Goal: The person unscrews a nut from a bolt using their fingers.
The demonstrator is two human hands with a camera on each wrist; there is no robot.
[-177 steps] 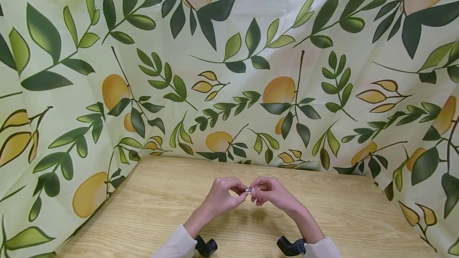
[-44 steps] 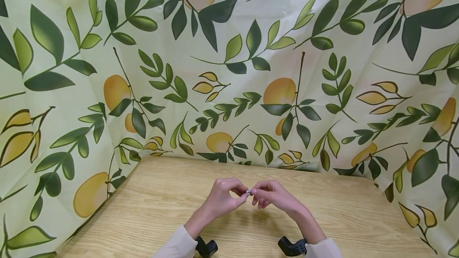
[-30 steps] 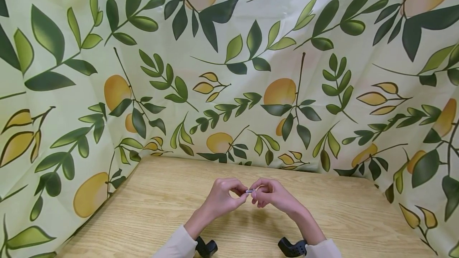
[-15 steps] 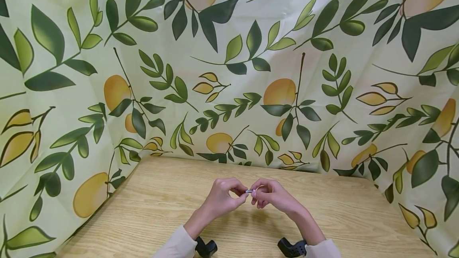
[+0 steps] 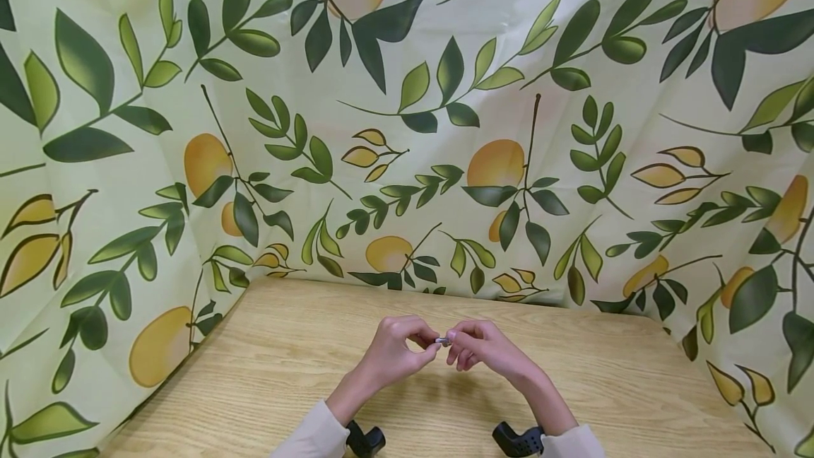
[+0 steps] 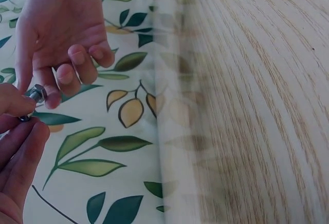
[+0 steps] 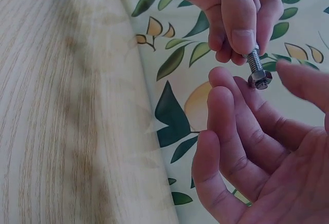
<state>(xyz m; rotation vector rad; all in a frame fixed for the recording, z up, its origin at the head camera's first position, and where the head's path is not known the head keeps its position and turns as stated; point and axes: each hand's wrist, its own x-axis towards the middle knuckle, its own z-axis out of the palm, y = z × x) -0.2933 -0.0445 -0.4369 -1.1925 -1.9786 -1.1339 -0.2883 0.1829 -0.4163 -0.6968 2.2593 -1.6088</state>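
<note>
A small metal bolt (image 7: 254, 60) is held above the table by my left hand (image 5: 393, 353), whose thumb and fingertips pinch it at the head end and hide the head. Near the bolt's other end sits a hex nut (image 7: 260, 78), with the threaded tip showing just past it. My right hand (image 5: 488, 349) is at the nut. In the right wrist view its index fingertip is right at the nut's side, while the thumb stands a little apart. The other right fingers are loosely bent, holding nothing. The left wrist view also shows the nut (image 6: 39, 92) beside the right fingertips.
The wood-grain table (image 5: 286, 345) lies under both hands. A cloth printed with fruit and leaves (image 5: 407, 161) hangs behind it and along the sides. Black wrist mounts (image 5: 365, 438) show below the forearms at the front.
Both hands stay in nearly the same place, the left still pinching the bolt. Half a second ago the right fingers were curled closer round the nut end; now the thumb and fingers have spread.
</note>
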